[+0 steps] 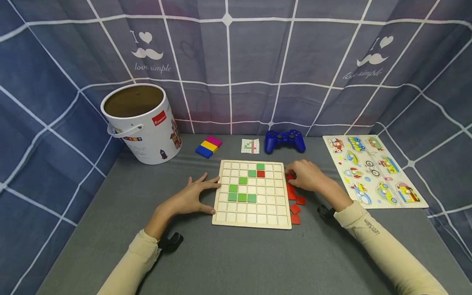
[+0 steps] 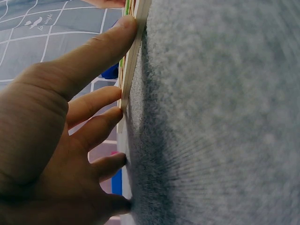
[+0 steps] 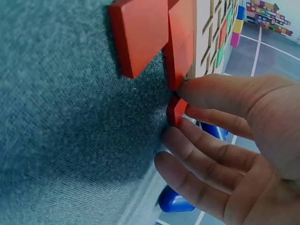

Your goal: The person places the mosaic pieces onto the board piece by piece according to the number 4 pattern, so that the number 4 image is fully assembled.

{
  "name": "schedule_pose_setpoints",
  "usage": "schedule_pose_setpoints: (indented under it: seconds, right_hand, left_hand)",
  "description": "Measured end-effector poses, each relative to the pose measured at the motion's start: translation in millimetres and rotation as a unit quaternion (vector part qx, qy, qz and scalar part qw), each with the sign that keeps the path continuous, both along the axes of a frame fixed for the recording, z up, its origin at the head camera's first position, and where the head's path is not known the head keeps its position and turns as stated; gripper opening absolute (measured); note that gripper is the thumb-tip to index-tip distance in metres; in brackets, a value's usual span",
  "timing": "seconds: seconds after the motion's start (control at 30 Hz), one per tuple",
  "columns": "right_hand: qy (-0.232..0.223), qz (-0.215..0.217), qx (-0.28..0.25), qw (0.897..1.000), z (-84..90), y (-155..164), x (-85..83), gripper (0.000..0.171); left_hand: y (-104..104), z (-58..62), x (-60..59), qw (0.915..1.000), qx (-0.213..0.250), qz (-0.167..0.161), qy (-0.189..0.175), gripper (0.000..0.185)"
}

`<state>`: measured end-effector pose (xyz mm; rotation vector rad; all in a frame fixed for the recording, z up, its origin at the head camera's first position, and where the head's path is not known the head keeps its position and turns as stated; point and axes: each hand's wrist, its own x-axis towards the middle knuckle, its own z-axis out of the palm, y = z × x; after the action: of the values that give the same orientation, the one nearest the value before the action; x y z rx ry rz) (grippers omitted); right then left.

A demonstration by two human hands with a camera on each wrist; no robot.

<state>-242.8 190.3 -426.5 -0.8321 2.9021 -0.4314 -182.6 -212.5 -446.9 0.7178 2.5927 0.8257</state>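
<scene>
Board (image 1: pixel 252 213) of pale wood, gridded, lying flat at centre of grey felt worktop (image 1: pixel 236 258). Green tiles (image 1: pixel 241 197) seated in several cells, one red tile (image 1: pixel 260 173) seated in second row from the far edge, just beside a green one. Left hand (image 1: pixel 193 198) resting on worktop against left edge of board, fingers straight and spread, thumb and fingertips touching the wooden rim; nothing gripped. Same contact confirmed in left wrist view: thumb (image 2: pixel 101 49) laid along board edge, remaining fingers touching felt beside it. Right hand (image 1: pixel 307 175) at right edge of board near far corner, fingers bent down over a small red piece (image 3: pixel 177 110); right wrist view showing thumb and forefinger pinching that piece just off the felt, close against board edge. Loose red tiles (image 1: pixel 295 200) scattered on worktop just beside right edge of board, between board and right forearm; some overlapping. Blue game controller (image 1: pixel 284 141) behind board, near curtain. Small pattern card (image 1: pixel 250 146) lying left of controller. Stack of coloured blocks (image 1: pixel 208 146), pink, yellow and blue, further left. White bucket (image 1: pixel 140 123) with handle standing at far left corner, lid off. Vehicle puzzle (image 1: pixel 372 170) lying flat at right side, well apart from board. Blue checked curtain (image 1: pixel 228 61) enclosing worktop on three sides.
</scene>
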Motion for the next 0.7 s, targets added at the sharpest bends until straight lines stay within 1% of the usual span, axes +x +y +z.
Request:
schedule_pose_setpoints:
  seconds: [0.27, 0.47, 0.7]
  right_hand:
    - [0.009, -0.012, -0.014, 1.0, 5.9, -4.6, 2.7, 0.014]
    - [0.015, 0.011, -0.029, 0.999, 8.9, -20.5, 9.0, 0.017]
    - [0.019, 0.036, -0.042, 0.998, 4.6, -43.8, 13.7, 0.017]
  left_hand:
    - [-1.1, 1.2, 2.2, 1.0, -0.001, 0.0, -0.001, 0.085]
    - [-1.1, 2.1, 1.8, 1.0, 0.0, -0.002, 0.002, 0.084]
    - [1.0, 3.3, 1.9, 1.0, 0.0, 0.0, -0.001, 0.083]
